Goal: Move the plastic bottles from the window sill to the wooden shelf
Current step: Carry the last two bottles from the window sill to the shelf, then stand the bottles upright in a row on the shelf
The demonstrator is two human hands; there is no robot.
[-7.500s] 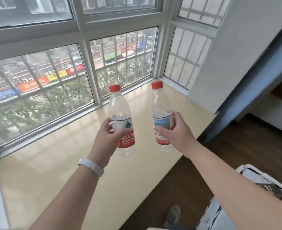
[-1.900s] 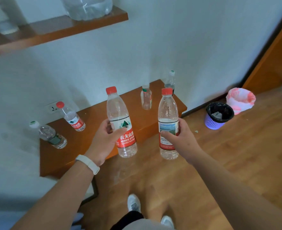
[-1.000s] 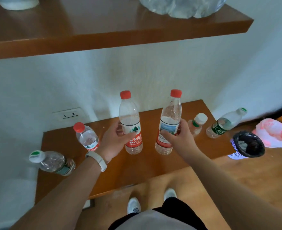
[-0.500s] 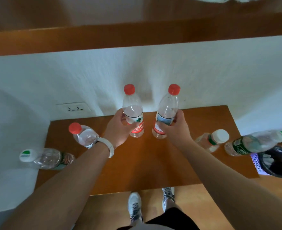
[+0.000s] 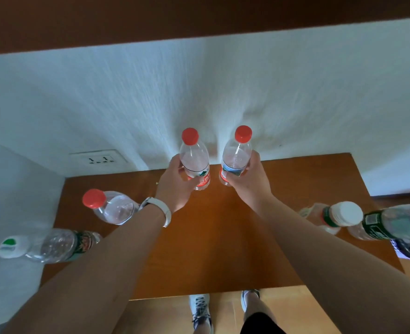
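Observation:
I look straight down on a low wooden shelf (image 5: 223, 237) against a white wall. My left hand (image 5: 175, 186) grips a clear red-capped bottle with a red label (image 5: 194, 160). Beside it, my right hand (image 5: 249, 179) grips a second red-capped bottle with a blue and red label (image 5: 236, 155). Both bottles are upright at the back of the shelf by the wall, their bases low over or on the wood; I cannot tell if they touch it.
Another red-capped bottle (image 5: 110, 206) and a green-labelled bottle (image 5: 52, 244) stand at the shelf's left end. Two white-capped bottles (image 5: 336, 215) (image 5: 392, 222) stand at its right end. An upper shelf (image 5: 199, 18) runs overhead. A wall socket (image 5: 98, 159) sits left.
I carried both bottles from the window sill to the shelf. In the last second both hands lowered them further back toward the wall, and my view tilted more steeply down.

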